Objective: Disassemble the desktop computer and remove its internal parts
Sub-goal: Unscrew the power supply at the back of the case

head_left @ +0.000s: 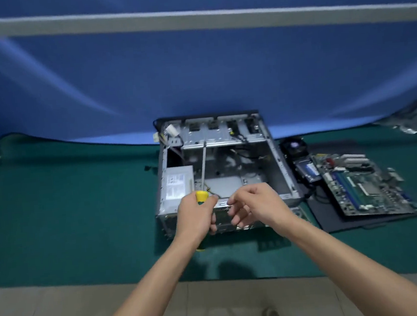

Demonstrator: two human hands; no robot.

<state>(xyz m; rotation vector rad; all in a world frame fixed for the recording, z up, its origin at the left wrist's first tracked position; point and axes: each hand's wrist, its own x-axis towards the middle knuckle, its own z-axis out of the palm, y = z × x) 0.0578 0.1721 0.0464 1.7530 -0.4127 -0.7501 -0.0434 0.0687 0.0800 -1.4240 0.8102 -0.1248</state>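
Since the motherboard [363, 182] is already out and lying on the dark panel [354, 220] to the right of the case, with the cooler fan [294, 147] just behind it, what's left in the computer case [276, 162] is mostly the power supply [177, 185] in the near-left corner and some loose cables up by the drive bays [220, 129].

The left hand [195, 215] is wrapped tight around the yellow-and-green handle of a long screwdriver [204, 168], with the shaft pointing away from the person, over the open case toward the bay crossbar. The right hand [254, 204] hovers just beside it over the near edge of the case, fingers loosely curled. I can't make out anything in it, so I'd call it empty, though a small screw pinched there would be too tiny to see.

My guess is the PSU is next. Tips for that step:

- Steady the case with the free hand before cranking, because it sits on a green mat [80, 206] and could slide.
- Seat the tip fully in the screw head before turning; a long shaft wobbles and strips heads easily.
- Check the white connector [171, 131] and its cables at the far-left corner aren't snagged before pulling the PSU out.
- Keep the screws in one spot, not loose on the mat.
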